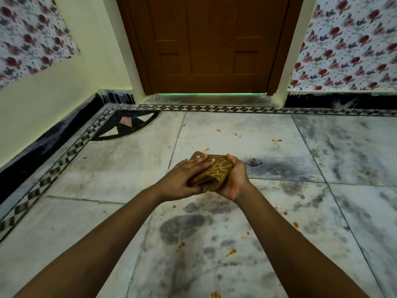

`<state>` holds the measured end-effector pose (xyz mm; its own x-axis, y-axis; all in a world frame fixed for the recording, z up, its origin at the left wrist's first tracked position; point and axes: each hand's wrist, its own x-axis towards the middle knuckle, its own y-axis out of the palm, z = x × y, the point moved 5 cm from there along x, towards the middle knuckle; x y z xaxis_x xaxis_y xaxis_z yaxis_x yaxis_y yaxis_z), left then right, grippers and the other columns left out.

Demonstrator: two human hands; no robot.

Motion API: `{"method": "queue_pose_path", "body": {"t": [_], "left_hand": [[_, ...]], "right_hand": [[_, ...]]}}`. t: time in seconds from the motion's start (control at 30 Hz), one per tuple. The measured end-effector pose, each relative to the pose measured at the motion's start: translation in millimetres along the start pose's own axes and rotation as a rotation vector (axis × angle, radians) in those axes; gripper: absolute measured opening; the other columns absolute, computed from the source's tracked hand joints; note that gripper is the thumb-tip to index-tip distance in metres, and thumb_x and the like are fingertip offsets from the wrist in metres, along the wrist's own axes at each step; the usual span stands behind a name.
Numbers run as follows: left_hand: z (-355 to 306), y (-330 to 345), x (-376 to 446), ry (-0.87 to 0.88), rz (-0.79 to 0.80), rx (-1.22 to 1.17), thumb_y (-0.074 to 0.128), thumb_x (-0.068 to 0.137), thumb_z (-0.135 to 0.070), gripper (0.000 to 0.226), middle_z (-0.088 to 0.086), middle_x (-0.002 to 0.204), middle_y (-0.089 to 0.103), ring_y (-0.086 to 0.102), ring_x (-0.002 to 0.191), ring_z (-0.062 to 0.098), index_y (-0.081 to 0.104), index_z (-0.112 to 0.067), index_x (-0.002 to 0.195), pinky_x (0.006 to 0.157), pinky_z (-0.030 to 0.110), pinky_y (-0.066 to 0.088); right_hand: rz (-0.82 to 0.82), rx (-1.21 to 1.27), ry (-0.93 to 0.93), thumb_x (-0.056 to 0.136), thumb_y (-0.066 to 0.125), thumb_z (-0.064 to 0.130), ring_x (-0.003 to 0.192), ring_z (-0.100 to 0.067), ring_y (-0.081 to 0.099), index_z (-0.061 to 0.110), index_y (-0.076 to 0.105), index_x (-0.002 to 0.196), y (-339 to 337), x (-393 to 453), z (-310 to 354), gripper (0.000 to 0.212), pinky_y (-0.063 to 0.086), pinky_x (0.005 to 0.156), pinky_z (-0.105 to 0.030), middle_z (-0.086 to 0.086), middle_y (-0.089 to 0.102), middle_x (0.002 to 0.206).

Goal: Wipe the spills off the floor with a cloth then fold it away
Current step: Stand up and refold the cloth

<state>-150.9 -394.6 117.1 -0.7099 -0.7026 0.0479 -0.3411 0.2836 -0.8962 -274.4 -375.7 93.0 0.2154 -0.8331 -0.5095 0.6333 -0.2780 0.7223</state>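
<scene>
The right hand (233,179) cups a folded brown cloth (212,171) with a pale crackle pattern from below, fingers curled around its edge, while the left hand (184,177) lies flat on top, fingers straight. Around the cloth, orange spills (231,252) dot the grey-veined marble floor (107,168); beyond stands a brown panelled door (210,44).

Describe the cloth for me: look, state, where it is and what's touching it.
The cloth is brown with a pale yellow net-like pattern and looks like soft woven fabric. It is folded into a thick, compact bundle, layered edges showing at its near end. It is held up above the floor, between both hands. The left hand lies flat over its top with fingers straight; the right hand cups it from the right side and beneath.
</scene>
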Motion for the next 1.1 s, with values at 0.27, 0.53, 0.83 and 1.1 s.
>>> {"method": "queue_pose_path", "body": {"t": [0.27,0.53,0.83,1.1], "left_hand": [[-6,4,-9,-0.161,-0.150,-0.398,0.051,0.087,-0.042,0.054,0.000,0.104,0.069,0.062,0.086,0.005,0.041,-0.031,0.140,0.081,0.024,0.049],[30,22,-21,-0.833,-0.317,-1.466,0.044,0.092,-0.023,0.022,0.011,0.101,0.064,0.061,0.090,0.028,0.058,-0.011,0.105,0.075,0.034,0.050],[17,22,-42,-0.840,-0.237,-1.648,0.048,0.091,-0.045,0.042,0.015,0.100,0.071,0.063,0.097,0.031,0.064,-0.009,0.107,0.087,0.043,0.049],[49,47,-42,-1.055,-0.294,-1.510,0.058,0.088,-0.035,0.035,0.010,0.098,0.070,0.064,0.091,0.029,0.059,-0.013,0.116,0.071,0.039,0.051]], "right_hand": [[-0.076,-0.159,0.033,0.095,0.019,0.053,0.097,-0.032,0.059,0.001,0.048,0.130,3,2,0,0.069,0.045,0.092,-0.039,-0.024,0.058,0.119],[-0.205,-0.703,0.064,0.089,0.027,0.069,0.109,-0.027,0.051,0.010,0.041,0.139,-24,5,-14,0.079,0.032,0.096,-0.038,-0.016,0.052,0.134],[-0.274,-0.484,-0.212,0.087,0.065,0.032,0.101,-0.030,0.061,0.008,0.063,0.112,-22,-4,-34,0.034,0.052,0.090,-0.048,-0.012,0.065,0.111],[-0.336,-0.965,-0.287,0.092,0.056,0.034,0.112,-0.027,0.056,0.011,0.066,0.113,-36,20,-22,0.033,0.046,0.096,-0.038,-0.008,0.064,0.117]]}}
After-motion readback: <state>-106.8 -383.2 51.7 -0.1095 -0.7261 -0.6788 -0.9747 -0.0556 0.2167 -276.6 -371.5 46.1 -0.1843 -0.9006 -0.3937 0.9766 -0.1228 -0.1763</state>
